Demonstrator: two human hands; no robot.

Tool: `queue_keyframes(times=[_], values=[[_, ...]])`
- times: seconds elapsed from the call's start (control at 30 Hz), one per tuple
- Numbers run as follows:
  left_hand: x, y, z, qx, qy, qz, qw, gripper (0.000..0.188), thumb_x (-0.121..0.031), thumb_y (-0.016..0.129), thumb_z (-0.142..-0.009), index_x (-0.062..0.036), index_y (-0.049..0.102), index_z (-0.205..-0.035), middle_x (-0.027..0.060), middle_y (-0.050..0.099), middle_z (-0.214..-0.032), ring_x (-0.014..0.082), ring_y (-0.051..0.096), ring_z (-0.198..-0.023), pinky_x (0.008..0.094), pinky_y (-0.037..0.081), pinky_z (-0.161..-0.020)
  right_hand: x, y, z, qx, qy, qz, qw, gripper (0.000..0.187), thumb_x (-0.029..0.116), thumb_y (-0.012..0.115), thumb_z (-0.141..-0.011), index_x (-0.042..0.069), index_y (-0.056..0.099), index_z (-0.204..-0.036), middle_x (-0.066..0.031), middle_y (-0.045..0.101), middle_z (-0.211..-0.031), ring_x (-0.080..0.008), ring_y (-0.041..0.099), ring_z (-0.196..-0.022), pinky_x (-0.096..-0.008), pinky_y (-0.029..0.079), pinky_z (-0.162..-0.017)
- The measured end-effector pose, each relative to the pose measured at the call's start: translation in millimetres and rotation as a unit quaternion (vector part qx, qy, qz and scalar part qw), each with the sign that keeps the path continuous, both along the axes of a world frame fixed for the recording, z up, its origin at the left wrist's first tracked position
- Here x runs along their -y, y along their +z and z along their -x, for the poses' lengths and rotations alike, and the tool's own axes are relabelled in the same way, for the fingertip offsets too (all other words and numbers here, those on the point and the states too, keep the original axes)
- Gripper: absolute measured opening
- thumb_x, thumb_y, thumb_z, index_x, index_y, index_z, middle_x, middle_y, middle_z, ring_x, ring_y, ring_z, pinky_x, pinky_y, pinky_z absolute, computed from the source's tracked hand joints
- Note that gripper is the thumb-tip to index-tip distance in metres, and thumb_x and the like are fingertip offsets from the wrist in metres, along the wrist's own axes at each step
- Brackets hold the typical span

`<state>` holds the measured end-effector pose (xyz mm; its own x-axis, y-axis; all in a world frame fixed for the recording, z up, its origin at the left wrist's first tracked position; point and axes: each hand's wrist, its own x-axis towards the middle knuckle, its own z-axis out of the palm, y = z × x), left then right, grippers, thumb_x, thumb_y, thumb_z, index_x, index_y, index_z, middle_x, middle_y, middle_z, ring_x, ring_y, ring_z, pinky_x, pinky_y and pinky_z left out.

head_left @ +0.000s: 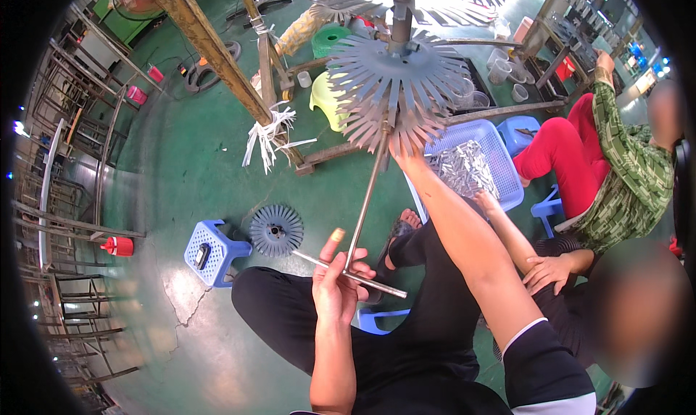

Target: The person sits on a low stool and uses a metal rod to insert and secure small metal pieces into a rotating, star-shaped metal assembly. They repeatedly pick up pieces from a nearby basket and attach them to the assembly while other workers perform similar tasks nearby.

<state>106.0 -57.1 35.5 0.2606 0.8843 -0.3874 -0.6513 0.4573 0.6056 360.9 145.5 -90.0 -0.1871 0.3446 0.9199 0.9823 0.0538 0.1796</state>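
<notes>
Observed left hand [336, 277] curled around the crossbar of a T-shaped wrench [367, 194], with long shaft slanting up to the lowest of several stacked finned wheels [406, 68]. Noted right hand [407, 158] raised beside the shaft's upper end, well apart from left; cannot tell its grip, with fingers partly hidden. Found light-blue basket [504, 161] of metal pieces [460, 165] near right hand. Logged loose finned wheel [276, 223] on green floor [174, 176], near blue stool [212, 234] bearing small black object [203, 255].
</notes>
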Motion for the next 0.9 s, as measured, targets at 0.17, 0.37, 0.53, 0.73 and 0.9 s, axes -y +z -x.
queue_keyframes(times=[0.17, 0.37, 0.53, 0.73, 0.9], values=[[2.6, 17.5, -5.2, -0.469, -0.013, -0.336, 0.817, 0.03, 0.008, 0.056, -0.08, -0.0027, 0.059, -0.108, 0.015, 0.065, -0.096, 0.022, 0.064, -0.067, 0.0313, 0.053, -0.062, 0.2, -11.8, -2.2, 0.025, 0.001, -0.038, 0.999, 0.008, 0.003, 0.062, -0.072, 0.002, 0.058, -0.079, -0.0182, 0.065, -0.1, -0.0326, 0.065, -0.09, -0.0503, 0.051, -0.081], [0.7, 34.4, -5.0, -0.589, 0.006, -0.45, 0.671, 0.031, 0.012, 0.059, -0.071, -0.0051, 0.065, -0.096, 0.0133, 0.065, -0.095, 0.0261, 0.066, -0.073, 0.0301, 0.052, -0.059, 8.0, -5.9, -0.2, 0.02, 0.007, -0.016, 1.0, 0.008, 0.003, 0.062, -0.072, 0.002, 0.058, -0.079, -0.0174, 0.066, -0.099, -0.0321, 0.064, -0.089, -0.05, 0.051, -0.081], [2.3, 28.4, -7.0, -0.524, 0.032, -0.431, 0.734, 0.038, 0.01, 0.058, -0.069, -0.0082, 0.066, -0.1, 0.0103, 0.064, -0.094, 0.0248, 0.064, -0.072, 0.0321, 0.053, -0.063, 11.8, -4.7, -9.6, 0.031, 0.017, -0.01, 0.999, 0.008, 0.003, 0.062, -0.072, 0.002, 0.058, -0.079, -0.0167, 0.066, -0.097, -0.0317, 0.064, -0.089, -0.0498, 0.05, -0.082], [3.4, 33.2, -6.8, -0.397, 0.059, -0.36, 0.842, 0.027, 0.012, 0.056, -0.077, -0.001, 0.064, -0.098, 0.0121, 0.066, -0.085, 0.0205, 0.063, -0.066, 0.0254, 0.05, -0.058, 10.7, -6.1, -10.8, 0.04, 0.028, -0.005, 0.999, 0.008, 0.004, 0.062, -0.071, 0.002, 0.059, -0.079, -0.0159, 0.066, -0.096, -0.0312, 0.064, -0.088, -0.0495, 0.05, -0.082], [-1.2, 31.0, 3.2, -0.47, 0.016, -0.397, 0.788, 0.032, 0.011, 0.059, -0.07, -0.0055, 0.066, -0.096, 0.0142, 0.063, -0.088, 0.0198, 0.062, -0.067, 0.0271, 0.05, -0.058, 9.8, -4.8, -12.6, 0.046, 0.027, -0.002, 0.999, 0.008, 0.004, 0.063, -0.071, 0.002, 0.059, -0.079, -0.0152, 0.066, -0.094, -0.0308, 0.064, -0.088, -0.0493, 0.05, -0.082]])
